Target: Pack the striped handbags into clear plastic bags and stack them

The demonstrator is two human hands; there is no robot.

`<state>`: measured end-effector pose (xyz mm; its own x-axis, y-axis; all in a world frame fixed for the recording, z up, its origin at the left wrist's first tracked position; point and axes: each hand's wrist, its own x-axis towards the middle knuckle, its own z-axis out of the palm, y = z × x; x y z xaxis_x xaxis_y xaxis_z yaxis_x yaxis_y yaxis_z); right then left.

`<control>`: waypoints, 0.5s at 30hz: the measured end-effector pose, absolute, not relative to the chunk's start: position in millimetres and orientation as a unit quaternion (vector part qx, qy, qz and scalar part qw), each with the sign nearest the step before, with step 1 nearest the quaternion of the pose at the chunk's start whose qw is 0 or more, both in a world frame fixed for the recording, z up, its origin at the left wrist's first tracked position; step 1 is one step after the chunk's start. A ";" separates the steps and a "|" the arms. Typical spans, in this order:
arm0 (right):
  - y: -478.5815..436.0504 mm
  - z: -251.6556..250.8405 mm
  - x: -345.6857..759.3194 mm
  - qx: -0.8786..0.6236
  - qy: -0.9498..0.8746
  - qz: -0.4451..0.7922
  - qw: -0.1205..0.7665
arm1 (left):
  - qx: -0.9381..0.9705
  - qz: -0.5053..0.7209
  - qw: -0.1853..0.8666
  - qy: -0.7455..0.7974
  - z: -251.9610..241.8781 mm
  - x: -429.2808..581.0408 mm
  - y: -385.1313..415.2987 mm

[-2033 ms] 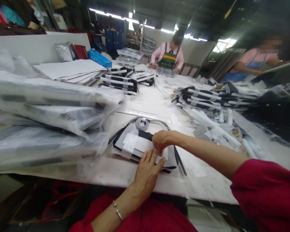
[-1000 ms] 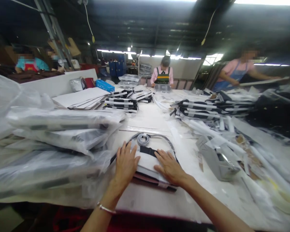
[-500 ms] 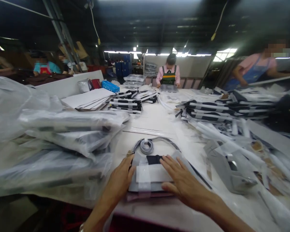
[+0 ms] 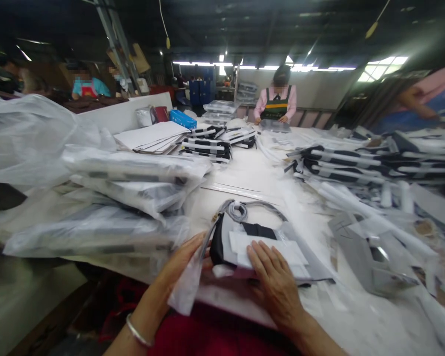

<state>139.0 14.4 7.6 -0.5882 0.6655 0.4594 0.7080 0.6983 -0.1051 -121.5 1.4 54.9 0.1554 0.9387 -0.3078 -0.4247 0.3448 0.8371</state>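
matt bag (image 4: 259, 231), glossy metal bracelet (image 4: 134, 333)

Factory workshop, aproned workers (image 4: 276, 104), strip lights (image 4: 267, 67), long worktable (image 4: 241, 170), stacked plastic-wrapped goods (image 4: 133, 165)

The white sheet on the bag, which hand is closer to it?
Right. The right hand rests on the white sheet; the left hand is off it, by the bag's left side.

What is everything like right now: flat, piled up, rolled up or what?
Grey-and-black bag: lying on the table, white sheets on top.
Grey cord: coiled.
Wrapped packages: stacked, in cloudy plastic.
White boards: piled flat.
Black-and-white bundles on the right: stacked.
Right grip: open, resting on the white sheets.
Left grip: beside the bag; can't tell whether it holds the pale strip.
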 end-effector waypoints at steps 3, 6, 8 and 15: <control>31.5 33.3 149.8 -0.423 -0.856 -0.057 0.292 | 0.292 0.523 0.726 0.338 79.5 -111.7 13.2; 55.2 74.6 161.0 -0.523 -0.789 -0.061 0.318 | 0.321 0.541 0.723 0.285 94.3 -97.4 19.5; 68.7 108.3 167.9 -0.610 -0.715 -0.055 0.337 | 0.355 0.536 0.709 0.290 95.9 -88.4 17.5; 75.7 172.6 179.2 -0.563 -0.475 0.159 0.657 | 0.487 0.454 0.617 0.419 53.6 -79.4 5.9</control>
<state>179.2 75.7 172.6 0.4980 0.7445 0.4447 0.3259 0.3145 -0.8916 -79.4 5.9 53.6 0.2371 0.9686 -0.0743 -0.1521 0.1126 0.9819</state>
